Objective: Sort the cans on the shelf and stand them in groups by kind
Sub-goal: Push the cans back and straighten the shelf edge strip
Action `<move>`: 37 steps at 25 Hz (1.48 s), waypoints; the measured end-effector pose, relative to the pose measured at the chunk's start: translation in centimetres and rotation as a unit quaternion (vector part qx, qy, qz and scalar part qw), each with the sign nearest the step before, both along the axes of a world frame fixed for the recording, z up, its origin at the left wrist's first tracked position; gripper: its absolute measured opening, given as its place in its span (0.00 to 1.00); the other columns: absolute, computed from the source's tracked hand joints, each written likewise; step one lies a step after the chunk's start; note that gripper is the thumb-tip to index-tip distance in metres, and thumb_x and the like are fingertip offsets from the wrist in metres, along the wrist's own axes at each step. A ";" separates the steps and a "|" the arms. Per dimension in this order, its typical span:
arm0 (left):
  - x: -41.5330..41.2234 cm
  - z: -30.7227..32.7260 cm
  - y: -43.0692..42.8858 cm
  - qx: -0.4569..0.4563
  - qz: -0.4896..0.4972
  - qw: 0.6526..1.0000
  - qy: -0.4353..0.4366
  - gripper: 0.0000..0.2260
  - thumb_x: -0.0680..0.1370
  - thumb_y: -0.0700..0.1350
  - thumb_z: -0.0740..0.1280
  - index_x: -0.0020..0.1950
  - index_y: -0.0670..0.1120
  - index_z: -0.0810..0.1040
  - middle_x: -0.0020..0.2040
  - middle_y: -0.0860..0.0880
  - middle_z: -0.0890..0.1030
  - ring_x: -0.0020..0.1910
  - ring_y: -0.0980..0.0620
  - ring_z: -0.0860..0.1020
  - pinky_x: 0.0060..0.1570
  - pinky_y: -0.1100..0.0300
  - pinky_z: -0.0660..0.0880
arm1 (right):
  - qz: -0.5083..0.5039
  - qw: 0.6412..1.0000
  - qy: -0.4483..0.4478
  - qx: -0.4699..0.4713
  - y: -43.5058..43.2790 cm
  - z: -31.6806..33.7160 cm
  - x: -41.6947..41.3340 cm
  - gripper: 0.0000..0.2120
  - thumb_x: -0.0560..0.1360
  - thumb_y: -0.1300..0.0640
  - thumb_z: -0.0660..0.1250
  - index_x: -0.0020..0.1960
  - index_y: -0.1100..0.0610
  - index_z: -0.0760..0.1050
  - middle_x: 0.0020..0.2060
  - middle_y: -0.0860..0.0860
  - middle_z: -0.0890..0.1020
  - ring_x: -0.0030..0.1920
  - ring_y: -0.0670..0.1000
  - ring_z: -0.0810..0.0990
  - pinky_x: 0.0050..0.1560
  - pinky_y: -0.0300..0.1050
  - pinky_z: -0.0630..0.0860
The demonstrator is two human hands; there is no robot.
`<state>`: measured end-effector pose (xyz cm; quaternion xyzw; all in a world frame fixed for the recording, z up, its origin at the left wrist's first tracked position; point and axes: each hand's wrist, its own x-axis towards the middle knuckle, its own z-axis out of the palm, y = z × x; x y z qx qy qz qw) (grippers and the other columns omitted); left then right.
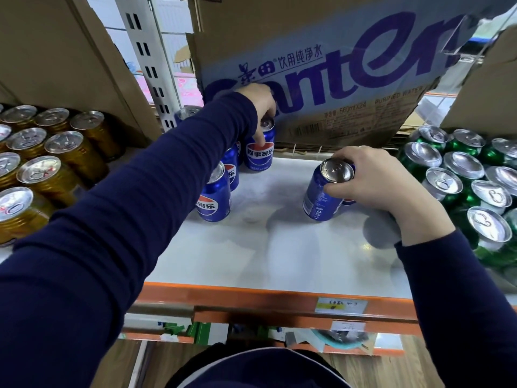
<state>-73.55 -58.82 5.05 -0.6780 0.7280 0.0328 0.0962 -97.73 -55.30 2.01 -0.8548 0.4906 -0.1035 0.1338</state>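
Head view records the left hand (260,105) clasping from above the rear blue can (259,155), which stands at 12 o'clock on the shelf (279,253), behind the blue group (215,194). The right hand (372,180) grips the tilted blue can (324,197) at 2 o'clock, well apart from that group. Gold cans (50,163) occupy 9 o'clock and green cans (461,186) 3 o'clock. Recommended: carry the tilted can toward 10 o'clock and set it upright just beside its kind without knocking neighbours. The left sleeve hides part of the blue group, so the count is unconfirmed. A logo patch under the right palm may be another can; I cannot tell.
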 end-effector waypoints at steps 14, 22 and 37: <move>3.6 -1.5 11.2 -0.170 0.086 0.976 0.104 0.20 0.78 0.57 0.60 0.66 0.48 0.73 0.61 0.42 0.75 0.60 0.40 0.72 0.57 0.46 0.70 | 0.021 0.999 -0.011 -0.034 -0.7 1.4 6.2 0.25 0.64 0.38 0.73 0.47 0.59 0.80 0.39 0.53 0.81 0.38 0.52 0.77 0.35 0.43 0.71; 4.6 -6.9 16.1 -0.255 0.152 0.949 0.106 0.19 0.81 0.53 0.54 0.71 0.51 0.67 0.70 0.47 0.68 0.68 0.44 0.66 0.65 0.49 0.59 | 0.027 0.999 0.011 0.046 -1.2 -0.3 11.3 0.25 0.65 0.38 0.74 0.41 0.60 0.72 0.35 0.53 0.77 0.40 0.55 0.77 0.33 0.48 0.71; 4.5 -8.4 16.1 -0.347 0.151 0.924 0.064 0.22 0.78 0.53 0.48 0.64 0.49 0.75 0.63 0.45 0.76 0.60 0.43 0.74 0.61 0.48 0.65 | -0.010 0.997 -0.074 0.019 -0.3 -2.1 10.0 0.35 0.62 0.42 0.78 0.63 0.56 0.71 0.51 0.50 0.77 0.51 0.52 0.75 0.46 0.44 0.68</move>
